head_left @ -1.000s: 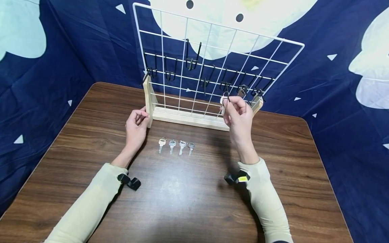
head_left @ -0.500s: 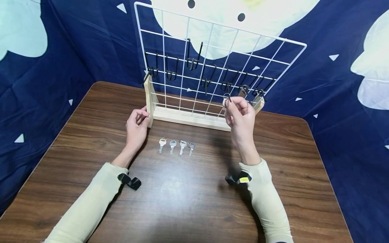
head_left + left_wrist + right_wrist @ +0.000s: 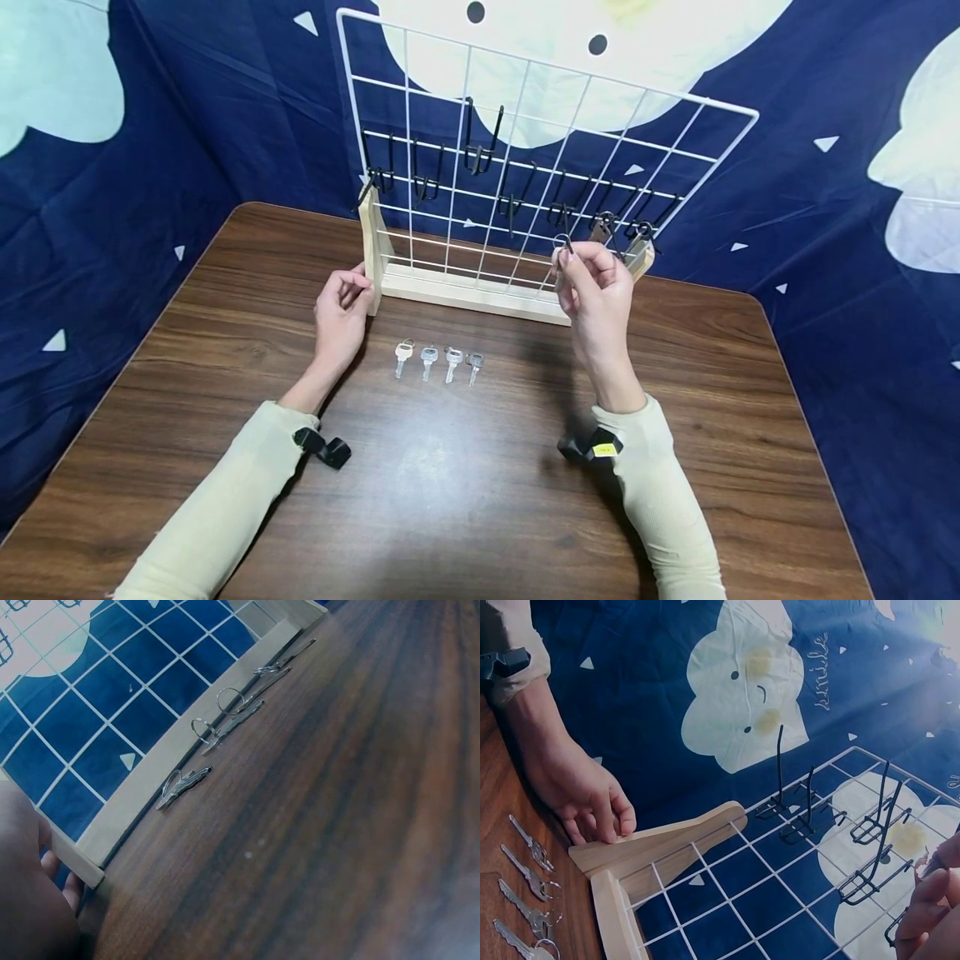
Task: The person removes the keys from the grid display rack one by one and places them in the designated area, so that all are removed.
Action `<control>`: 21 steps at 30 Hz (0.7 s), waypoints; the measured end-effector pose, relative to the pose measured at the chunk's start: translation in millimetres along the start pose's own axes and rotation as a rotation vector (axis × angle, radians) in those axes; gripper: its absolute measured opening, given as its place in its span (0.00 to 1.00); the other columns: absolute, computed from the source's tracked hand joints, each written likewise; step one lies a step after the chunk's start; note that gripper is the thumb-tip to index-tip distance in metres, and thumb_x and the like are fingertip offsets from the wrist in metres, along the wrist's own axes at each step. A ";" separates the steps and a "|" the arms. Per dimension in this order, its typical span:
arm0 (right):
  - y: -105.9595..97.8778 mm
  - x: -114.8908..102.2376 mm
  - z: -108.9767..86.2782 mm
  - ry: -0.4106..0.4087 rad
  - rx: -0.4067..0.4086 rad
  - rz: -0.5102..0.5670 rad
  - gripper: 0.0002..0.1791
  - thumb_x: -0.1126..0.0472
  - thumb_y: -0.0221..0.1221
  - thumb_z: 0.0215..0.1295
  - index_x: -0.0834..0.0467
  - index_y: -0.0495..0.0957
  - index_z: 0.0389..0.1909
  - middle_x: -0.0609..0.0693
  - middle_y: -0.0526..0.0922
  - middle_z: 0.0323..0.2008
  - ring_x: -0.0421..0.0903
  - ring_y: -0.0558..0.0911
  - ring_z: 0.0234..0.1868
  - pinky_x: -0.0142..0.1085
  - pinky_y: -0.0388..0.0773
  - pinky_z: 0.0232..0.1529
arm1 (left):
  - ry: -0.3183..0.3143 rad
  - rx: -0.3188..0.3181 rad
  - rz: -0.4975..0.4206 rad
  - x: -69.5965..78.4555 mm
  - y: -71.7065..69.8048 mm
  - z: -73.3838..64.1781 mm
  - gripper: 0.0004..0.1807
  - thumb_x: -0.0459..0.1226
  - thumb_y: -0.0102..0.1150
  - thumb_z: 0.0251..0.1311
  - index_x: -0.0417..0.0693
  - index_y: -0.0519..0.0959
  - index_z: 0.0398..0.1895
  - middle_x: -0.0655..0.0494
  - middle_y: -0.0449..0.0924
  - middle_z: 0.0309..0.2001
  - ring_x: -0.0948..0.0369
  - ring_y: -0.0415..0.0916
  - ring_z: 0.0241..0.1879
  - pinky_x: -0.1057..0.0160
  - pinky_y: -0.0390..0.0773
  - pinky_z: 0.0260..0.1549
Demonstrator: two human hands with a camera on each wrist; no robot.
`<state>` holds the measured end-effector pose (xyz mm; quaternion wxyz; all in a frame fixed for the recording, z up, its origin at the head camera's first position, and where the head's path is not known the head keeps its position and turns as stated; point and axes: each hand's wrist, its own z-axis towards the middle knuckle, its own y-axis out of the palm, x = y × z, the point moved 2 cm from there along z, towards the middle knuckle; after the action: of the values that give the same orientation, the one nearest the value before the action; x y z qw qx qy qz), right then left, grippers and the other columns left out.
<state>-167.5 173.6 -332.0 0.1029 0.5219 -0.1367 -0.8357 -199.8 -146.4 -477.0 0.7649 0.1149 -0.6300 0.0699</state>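
My right hand [image 3: 600, 292] pinches a key by its head, with the metal key ring [image 3: 561, 240] standing up above the fingertips. The ring is right at the tip of a black hook on the white wire grid [image 3: 528, 62]; the fingers hide most of the key. My left hand [image 3: 341, 312] grips the lower edge of the wooden side support [image 3: 370, 250], its fingertips against the wood in the right wrist view. Several loose keys lie in a row on the table, among them a gold-toned key [image 3: 403, 352] and a silver key [image 3: 453, 358].
Several black double-wire hooks [image 3: 477, 158] hang on the grid. Keys hang from the two rightmost hooks, including a brownish key [image 3: 602, 227]. The wooden base bar [image 3: 472, 296] stands on the dark wood table [image 3: 450, 517], with a blue cloth [image 3: 825, 217] behind.
The right hand has turned and lowered slightly, so the key shows less and its ring sits at the hook tip. The left hand keeps its hold on the support.
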 end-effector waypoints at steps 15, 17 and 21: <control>-0.6 -8.9 -10.4 -0.032 0.031 0.016 0.10 0.72 0.62 0.75 0.56 0.86 0.35 0.47 0.87 0.27 0.33 0.68 0.15 0.22 0.58 0.15 | 0.000 0.004 -0.003 0.2 -0.3 -0.4 0.08 0.19 0.54 0.75 0.39 0.76 0.43 0.35 0.78 0.74 0.42 0.77 0.74 0.58 0.78 0.75; -1.0 -11.0 -12.0 -0.044 0.028 0.018 0.09 0.71 0.64 0.75 0.57 0.87 0.36 0.47 0.87 0.29 0.32 0.68 0.16 0.21 0.58 0.15 | 0.001 0.004 0.001 -0.1 -0.2 -0.3 0.08 0.20 0.55 0.75 0.40 0.76 0.43 0.36 0.78 0.74 0.43 0.77 0.74 0.58 0.78 0.75; -1.2 -14.0 -15.1 -0.063 0.024 0.013 0.09 0.71 0.63 0.75 0.56 0.87 0.36 0.47 0.87 0.31 0.32 0.68 0.16 0.21 0.59 0.15 | -0.005 -0.001 0.008 -0.5 -0.8 -0.1 0.08 0.20 0.55 0.75 0.40 0.76 0.43 0.36 0.78 0.74 0.43 0.77 0.74 0.58 0.78 0.75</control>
<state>-147.9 177.4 -326.8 0.0978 0.4958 -0.1532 -0.8492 -199.5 -147.1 -477.5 0.7630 0.1125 -0.6324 0.0722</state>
